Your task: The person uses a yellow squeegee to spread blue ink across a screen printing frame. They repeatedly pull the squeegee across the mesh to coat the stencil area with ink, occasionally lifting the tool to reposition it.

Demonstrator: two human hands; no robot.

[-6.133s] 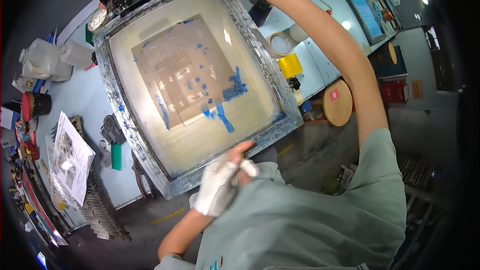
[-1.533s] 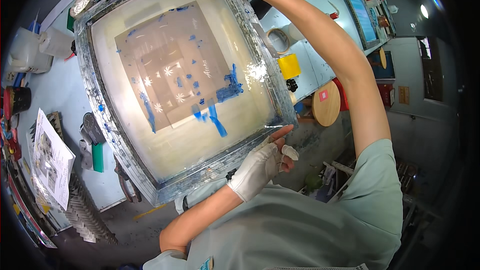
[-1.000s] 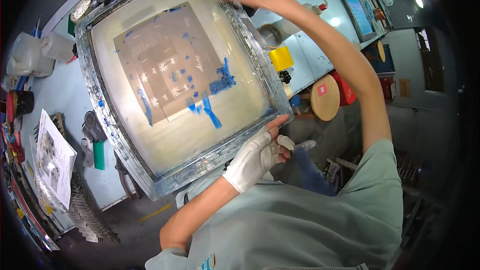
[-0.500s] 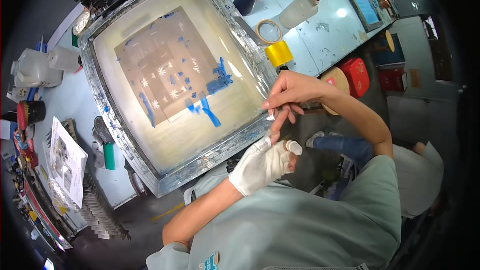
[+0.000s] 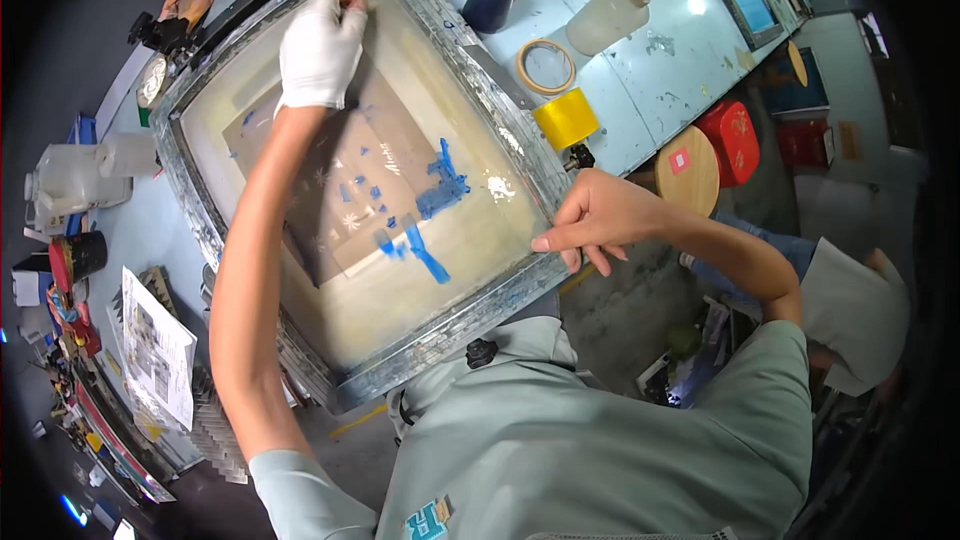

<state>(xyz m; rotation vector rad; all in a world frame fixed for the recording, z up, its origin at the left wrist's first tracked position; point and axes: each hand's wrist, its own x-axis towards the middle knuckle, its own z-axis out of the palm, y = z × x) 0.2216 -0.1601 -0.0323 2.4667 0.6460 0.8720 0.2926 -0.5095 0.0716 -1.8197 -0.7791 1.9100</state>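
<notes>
A silk-screen printing screen lies in front of me, with a worn metal frame (image 5: 450,335) and pale mesh (image 5: 400,315). A brown-grey rectangle with small star shapes shows on it, along with scraps of blue tape (image 5: 428,255). My left hand (image 5: 322,50), in a white glove with bare fingertips, is over the mesh near its far end. Its fingers look curled, and what they hold, if anything, is hidden. At the near right corner of the frame, my bare right hand (image 5: 595,220) has its thumb on the edge and its fingers bent down outside.
Right of the screen are a yellow tape roll (image 5: 566,120), a tape ring (image 5: 546,67), a clear wash bottle (image 5: 608,20) and a dark green-capped bottle (image 5: 490,0). White jugs (image 5: 80,180) and papers (image 5: 158,350) are at left. Stools (image 5: 688,175) and another person (image 5: 855,310) are at right.
My gloved left hand has left the right hand at the near corner and reached across the mesh to the far end. My right hand has stayed by the corner, its fingers hanging lower.
</notes>
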